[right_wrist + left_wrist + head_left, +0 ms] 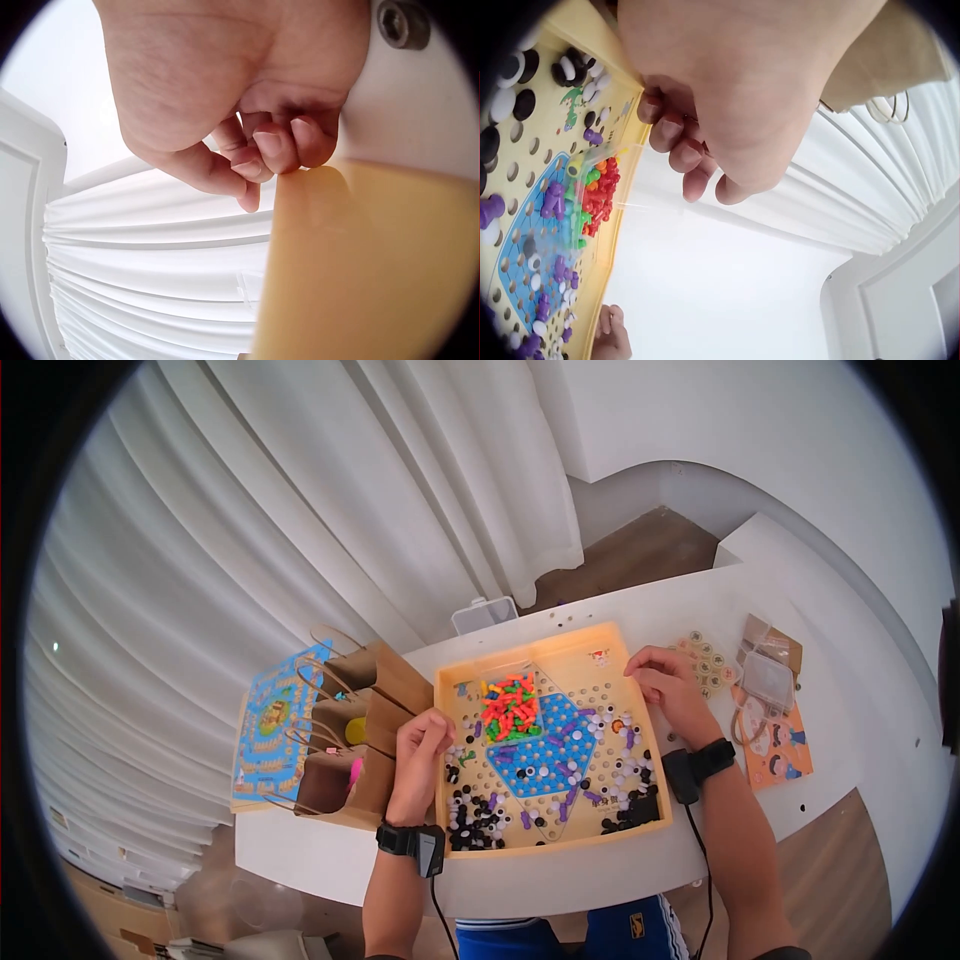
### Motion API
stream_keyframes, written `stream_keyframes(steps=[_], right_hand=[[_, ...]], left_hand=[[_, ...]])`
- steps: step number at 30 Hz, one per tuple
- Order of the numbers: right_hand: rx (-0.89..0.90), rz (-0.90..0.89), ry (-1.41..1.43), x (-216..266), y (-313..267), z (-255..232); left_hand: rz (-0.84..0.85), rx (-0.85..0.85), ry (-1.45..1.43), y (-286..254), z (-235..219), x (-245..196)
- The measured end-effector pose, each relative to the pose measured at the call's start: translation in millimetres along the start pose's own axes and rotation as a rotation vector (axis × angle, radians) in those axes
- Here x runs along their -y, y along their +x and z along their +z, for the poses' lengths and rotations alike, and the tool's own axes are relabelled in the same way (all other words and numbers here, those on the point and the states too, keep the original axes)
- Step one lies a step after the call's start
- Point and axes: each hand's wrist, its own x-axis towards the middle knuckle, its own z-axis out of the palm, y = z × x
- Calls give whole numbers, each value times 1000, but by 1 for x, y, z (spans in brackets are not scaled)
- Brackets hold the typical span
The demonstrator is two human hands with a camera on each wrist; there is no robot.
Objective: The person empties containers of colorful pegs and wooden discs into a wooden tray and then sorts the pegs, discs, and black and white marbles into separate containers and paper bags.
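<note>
A shallow yellow game tray (560, 844) holds a blue star-patterned board area (530, 758), black and white discs (478, 820) and purple pegs (570, 800). A clear box of red, orange and green pegs (512, 707) sits in its upper left part. My left hand (420, 748) is beside the tray's left rim with loosely curled fingers, holding nothing; the left wrist view shows the hand (727, 90) over the rim (626, 202). At the upper right corner, my right hand (672, 682) has bent fingers resting against the tray's edge (307, 225), without a visible grip.
Brown paper bags (375, 755) and a blue illustrated box (270, 710) stand left. Round wooden pieces (706, 660), a small clear case (768, 680) and an orange card (780, 745) lie right. Behind the tray is a clear container (485, 615); white curtains hang beyond.
</note>
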Motion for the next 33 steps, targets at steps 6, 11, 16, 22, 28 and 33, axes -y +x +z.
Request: stream_keyframes(steps=[6, 11, 16, 22, 28, 33], right_hand=[[-34, 43, -56, 5, -4, 0], [-46, 31, -301, 13, -6, 7], [18, 39, -498, 23, -6, 1], [7, 89, -509, 31, -9, 3], [4, 35, -566, 27, -8, 2], [-29, 83, -551, 28, -9, 3]], left_hand=[[19, -1, -68, -9, -3, 11], [56, 12, -199, -14, 0, 11], [95, 25, -259, -15, -5, 18], [129, 34, -324, -14, -8, 28], [177, -24, -349, -13, -1, 30], [195, -1, -303, -11, -3, 30]])
